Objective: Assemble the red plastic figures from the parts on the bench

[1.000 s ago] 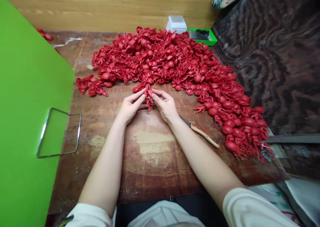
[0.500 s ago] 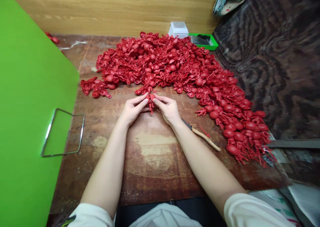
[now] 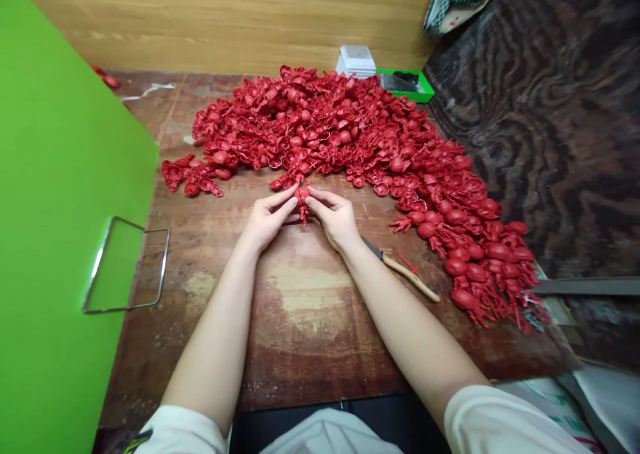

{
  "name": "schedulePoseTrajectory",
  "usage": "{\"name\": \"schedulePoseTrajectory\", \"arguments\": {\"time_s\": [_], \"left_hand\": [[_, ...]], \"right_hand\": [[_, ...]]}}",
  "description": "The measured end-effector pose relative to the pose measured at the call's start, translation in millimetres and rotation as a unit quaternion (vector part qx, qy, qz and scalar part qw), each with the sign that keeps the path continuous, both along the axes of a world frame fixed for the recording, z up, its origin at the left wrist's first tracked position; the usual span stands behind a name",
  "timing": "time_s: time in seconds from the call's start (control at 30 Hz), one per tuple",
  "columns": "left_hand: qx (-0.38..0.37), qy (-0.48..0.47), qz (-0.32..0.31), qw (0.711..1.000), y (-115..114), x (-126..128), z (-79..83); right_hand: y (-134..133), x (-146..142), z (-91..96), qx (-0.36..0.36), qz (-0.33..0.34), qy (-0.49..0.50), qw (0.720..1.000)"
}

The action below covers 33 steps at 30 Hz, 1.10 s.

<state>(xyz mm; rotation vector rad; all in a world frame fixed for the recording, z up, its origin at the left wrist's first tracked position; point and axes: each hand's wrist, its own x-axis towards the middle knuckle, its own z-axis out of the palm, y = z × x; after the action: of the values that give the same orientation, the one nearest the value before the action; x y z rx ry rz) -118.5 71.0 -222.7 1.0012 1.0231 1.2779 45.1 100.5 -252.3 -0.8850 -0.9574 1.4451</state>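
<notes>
Between my two hands is a small red plastic figure (image 3: 303,199) with a rounded head and thin limbs, and a dark seam runs down its middle. My left hand (image 3: 271,217) pinches its left side with thumb and fingers. From the other side, my right hand (image 3: 332,215) grips it the same way. Just beyond my fingertips spreads a large heap of similar red plastic parts (image 3: 310,117), many of them hollow half shells. Beside my right wrist lies a tool with a tan handle (image 3: 413,277); my forearm hides part of it.
A green panel (image 3: 65,207) with a wire handle (image 3: 165,261) stands at the left. Behind the heap are a stack of white boxes (image 3: 357,61) and a green tray (image 3: 425,91). A dark patterned board (image 3: 545,127) borders the right side of the wooden table (image 3: 305,347).
The two halves of the red figure look closer together, and the gap along its seam is narrower. My hands have stayed in nearly the same place.
</notes>
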Motion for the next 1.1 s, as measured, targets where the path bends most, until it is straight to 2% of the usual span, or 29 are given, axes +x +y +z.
{"name": "schedulePoseTrajectory", "arguments": {"time_s": [0.3, 0.53, 0.67, 0.87, 0.97, 1.1], "left_hand": [[0.005, 0.005, 0.004, 1.0, 0, -3, 0.7], [0.058, 0.102, 0.08, 0.99, 5, 11, -5.1], [0.104, 0.181, 0.125, 0.97, 1, 13, -1.1], [0.105, 0.251, 0.132, 0.953, 0, 7, -3.8], [0.086, 0.248, 0.131, 0.956, 0, 5, -0.9], [0.073, 0.238, 0.117, 0.961, -3, 1, 9.1]], "right_hand": [[1, 1, 1.7, 0.002, 0.025, 0.0, 1.0], [0, -4, 4.6, 0.021, 0.02, 0.003, 1.0], [-2, -6, 11.1, 0.019, 0.038, 0.016, 0.999], [-2, -9, 15.7, -0.002, 0.079, -0.002, 0.997], [-1, -16, 25.9, 0.029, 0.043, -0.039, 0.998], [-5, -28, 46.6, 0.108, -0.032, -0.098, 0.989]]}}
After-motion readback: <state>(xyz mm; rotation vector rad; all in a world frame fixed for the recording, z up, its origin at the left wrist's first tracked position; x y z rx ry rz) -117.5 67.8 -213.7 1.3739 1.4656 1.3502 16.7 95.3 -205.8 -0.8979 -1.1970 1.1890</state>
